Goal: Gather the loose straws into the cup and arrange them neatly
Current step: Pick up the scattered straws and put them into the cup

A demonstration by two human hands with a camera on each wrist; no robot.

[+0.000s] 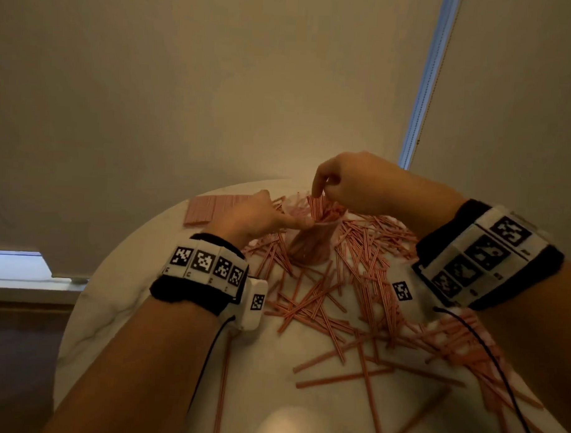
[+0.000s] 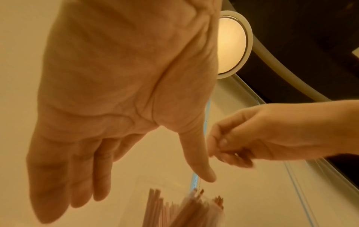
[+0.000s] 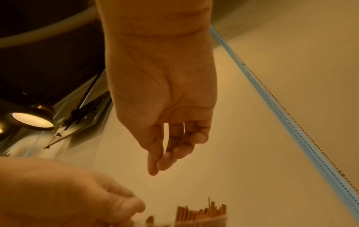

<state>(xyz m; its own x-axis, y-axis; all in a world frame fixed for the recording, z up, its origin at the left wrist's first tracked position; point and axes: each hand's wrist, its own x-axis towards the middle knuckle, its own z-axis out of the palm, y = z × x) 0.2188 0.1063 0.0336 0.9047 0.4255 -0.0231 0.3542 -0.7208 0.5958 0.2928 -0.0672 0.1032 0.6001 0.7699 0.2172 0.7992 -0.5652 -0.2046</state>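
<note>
Straws (image 1: 320, 208) stand in a bunch in the cup (image 1: 312, 240), and both hands are right at it. The right hand (image 1: 353, 183) is over the top of the cup. Its fingers point down and come together with the thumb just above the straw tips. The head view looks like the fingertips (image 1: 315, 193) touch the tips, but the right wrist view shows a small gap, so I cannot tell if it holds any straw. The left hand (image 1: 248, 215) is beside the cup on the left. Its fingers are straight and loose, and its thumb (image 1: 293, 220) points at the rim of the cup. From the left wrist view the palm is spread flat and holds nothing.

The cup is clear and stands upright near the far edge of the table (image 1: 119, 291). The straws in it lean a bit and their tips stick up past the rim.

Many loose straws (image 1: 356, 283) lie flat all over the table. They cross each other around the cup, in the middle, and out to the right edge. A few lie alone near the front edge. One tidy pack of straws (image 1: 206, 208) lies flat at the far left edge, behind the left hand.

Both wrists wear bands (image 1: 208, 265) with black and white square marks.
</note>
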